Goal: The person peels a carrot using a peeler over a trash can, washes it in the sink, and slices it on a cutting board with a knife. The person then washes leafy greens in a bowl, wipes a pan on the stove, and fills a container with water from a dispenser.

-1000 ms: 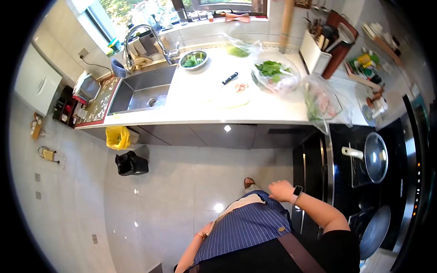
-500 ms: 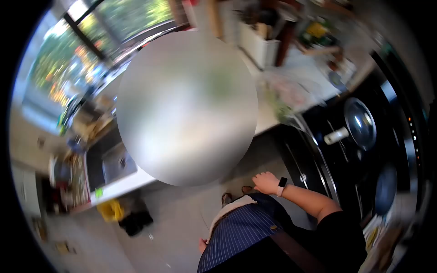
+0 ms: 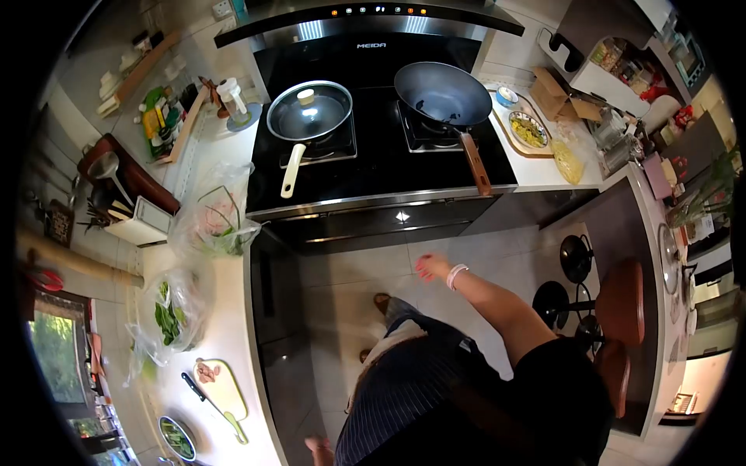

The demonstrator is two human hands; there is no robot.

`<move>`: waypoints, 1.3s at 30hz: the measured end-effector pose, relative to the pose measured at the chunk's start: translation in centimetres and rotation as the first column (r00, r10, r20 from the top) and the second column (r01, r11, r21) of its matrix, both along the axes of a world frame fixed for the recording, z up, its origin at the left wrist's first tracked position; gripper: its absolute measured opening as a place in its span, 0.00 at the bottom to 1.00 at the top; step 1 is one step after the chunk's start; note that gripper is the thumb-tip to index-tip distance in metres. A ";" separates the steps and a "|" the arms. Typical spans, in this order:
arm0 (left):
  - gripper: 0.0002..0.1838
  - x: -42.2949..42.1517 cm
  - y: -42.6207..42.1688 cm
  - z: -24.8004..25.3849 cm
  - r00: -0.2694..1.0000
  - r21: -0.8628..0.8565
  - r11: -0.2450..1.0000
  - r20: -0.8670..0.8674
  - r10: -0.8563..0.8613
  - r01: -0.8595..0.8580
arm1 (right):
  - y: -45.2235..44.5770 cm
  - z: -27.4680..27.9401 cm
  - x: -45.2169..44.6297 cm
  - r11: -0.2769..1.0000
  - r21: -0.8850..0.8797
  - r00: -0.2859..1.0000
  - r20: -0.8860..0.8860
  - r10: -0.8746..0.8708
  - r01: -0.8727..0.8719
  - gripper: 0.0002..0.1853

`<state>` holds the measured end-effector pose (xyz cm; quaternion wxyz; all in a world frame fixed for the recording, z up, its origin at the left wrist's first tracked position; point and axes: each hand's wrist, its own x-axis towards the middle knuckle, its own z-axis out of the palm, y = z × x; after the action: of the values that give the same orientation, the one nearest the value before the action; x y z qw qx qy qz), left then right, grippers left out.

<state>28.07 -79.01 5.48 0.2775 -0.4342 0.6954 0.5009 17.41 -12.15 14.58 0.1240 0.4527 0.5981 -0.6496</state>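
Note:
My right hand [image 3: 432, 268] hangs over the floor in front of the stove, a pale band round its wrist. Its fingers are loosely bent and apart, with nothing seen in them. Low beside the apron, only part of my left hand [image 3: 318, 444] shows; its fingers are not clear. On the black stove [image 3: 373, 175], a glass-lidded frying pan [image 3: 309, 113] with a cream handle sits on the left burner. A dark wok [image 3: 443, 92] with a brown wooden handle stands on the right one. Both hands are apart from the pans.
The left counter holds a cutting board [image 3: 223, 388] with meat pieces, a knife [image 3: 203, 394], a bowl of cut greens [image 3: 177, 439] and plastic bags of greens [image 3: 172, 314]. Right of the stove is a plate of yellow food [image 3: 528, 130]. Brown chairs [image 3: 622, 303] stand by the right counter.
My view has swung from the window and sink side round to face the stove. My right arm still reaches forward at waist height, with its hand clear of the pans.

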 end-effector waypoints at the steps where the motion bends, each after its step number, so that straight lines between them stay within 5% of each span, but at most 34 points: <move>1: 0.18 -2.0 0.3 -0.4 0.999 -0.004 0.999 -0.031 -0.041 0.041 | 2.3 -0.7 -0.2 0.969 -0.090 0.973 0.007 -0.231 0.230 0.12; 4: 0.17 -7.8 4.3 -1.3 0.961 0.034 0.972 -0.159 -0.225 0.233 | 9.0 -3.8 -0.8 0.745 -0.286 0.756 -0.098 -0.648 0.602 0.11; 6: 0.11 -10.4 13.5 7.5 0.912 0.011 0.934 -0.219 -0.346 0.357 | 12.7 -6.1 -1.4 0.657 -0.254 0.653 -0.111 -0.749 0.710 0.11; 7: 0.10 -11.0 15.1 8.1 0.630 -0.260 0.722 -0.359 -0.689 0.641 | 14.6 -6.8 -2.7 0.638 -0.182 0.631 -0.105 -0.769 0.748 0.11; 8: 0.10 -10.9 15.9 8.2 0.236 -0.545 0.386 -0.326 -0.915 0.745 | 16.1 -7.4 -3.6 0.706 -0.197 0.703 -0.095 -0.704 0.680 0.11; 11: 0.10 -11.5 20.4 12.1 0.341 -0.520 0.450 -0.297 -0.892 0.726 | 18.9 -8.3 -5.9 0.581 -0.050 0.574 -0.102 -0.812 0.813 0.08; 16: 0.08 -9.2 21.1 14.7 0.665 -0.413 0.664 -0.168 -0.728 0.623 | 19.1 -8.9 -6.3 0.407 -0.486 0.389 -0.144 -0.910 0.773 0.07; 18: 0.11 -5.3 16.3 9.1 0.198 -0.622 0.171 -0.026 -0.980 0.764 | 20.5 -11.6 -5.4 0.359 -0.691 0.355 -0.156 -0.922 0.628 0.12; 19: 0.12 -4.3 16.6 9.0 0.604 -0.446 0.538 0.009 -0.797 0.716 | 20.3 -10.7 -6.2 0.375 -0.689 0.380 -0.155 -0.912 0.620 0.12; 20: 0.12 -3.6 16.8 8.8 0.620 -0.441 0.551 0.015 -0.784 0.708 | 19.9 -9.6 -6.1 0.309 -0.710 0.339 -0.105 -0.935 0.633 0.15; 22: 0.14 -5.6 20.1 13.5 0.874 -0.159 0.866 0.200 -0.442 0.474 | 19.6 -8.9 -6.2 0.241 -0.723 0.302 -0.047 -0.952 0.647 0.18; 23: 0.14 -3.4 16.4 7.3 0.638 -0.252 0.636 -0.086 -0.766 0.730 | 20.4 -9.2 -5.9 0.207 -0.721 0.334 0.035 -0.942 0.661 0.20; 25: 0.14 -8.0 20.2 12.0 0.641 -0.263 0.632 -0.060 -0.765 0.729 | 19.9 -7.7 -6.4 0.123 -0.675 0.331 0.189 -0.924 0.728 0.22; 28: 0.15 -16.1 23.9 14.6 0.633 -0.299 0.650 -0.165 -0.757 0.699 | 20.8 -9.6 -5.4 0.199 -0.737 0.390 0.094 -0.916 0.646 0.15; 31: 0.13 -24.0 24.9 17.5 0.572 -0.424 0.612 -0.233 -0.786 0.668 | 21.9 -12.2 -6.5 0.182 -0.630 0.299 0.084 -0.950 0.755 0.14; 33: 0.13 -28.4 24.2 20.7 0.582 -0.585 0.659 -0.355 -0.732 0.472 | 22.5 -14.2 -8.5 -0.019 -0.438 0.124 0.295 -0.947 0.899 0.20; 34: 0.13 -30.6 22.9 22.1 0.586 -0.624 0.694 -0.428 -0.688 0.359 | 20.3 -13.4 -9.6 -0.003 -0.443 0.143 0.294 -0.945 0.896 0.20; 36: 0.16 -34.5 19.1 23.9 0.506 -0.764 0.638 -0.514 -0.693 0.098 | 14.8 -10.9 -11.2 0.511 -0.243 0.549 0.127 -0.826 0.825 0.20; 37: 0.17 -36.4 16.6 24.2 0.533 -0.796 0.603 -0.492 -0.689 0.046 | 11.6 -9.4 -13.0 0.530 -0.242 0.566 0.110 -0.817 0.813 0.20; 38: 0.18 -37.7 14.3 24.2 0.568 -0.824 0.566 -0.463 -0.681 0.007 | 8.2 -7.7 -14.3 0.764 -0.353 0.838 0.141 -0.528 0.540 0.17; 39: 0.19 -39.0 12.7 24.7 0.553 -0.914 0.396 -0.374 -0.745 -0.086 | 4.2 -5.9 -15.4 0.863 -0.463 0.978 0.133 -0.160 0.204 0.16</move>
<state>-10.96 -66.34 30.14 -0.1907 -0.0881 0.9687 0.1324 2.03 -7.97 8.72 0.1959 0.4919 0.3695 -0.7636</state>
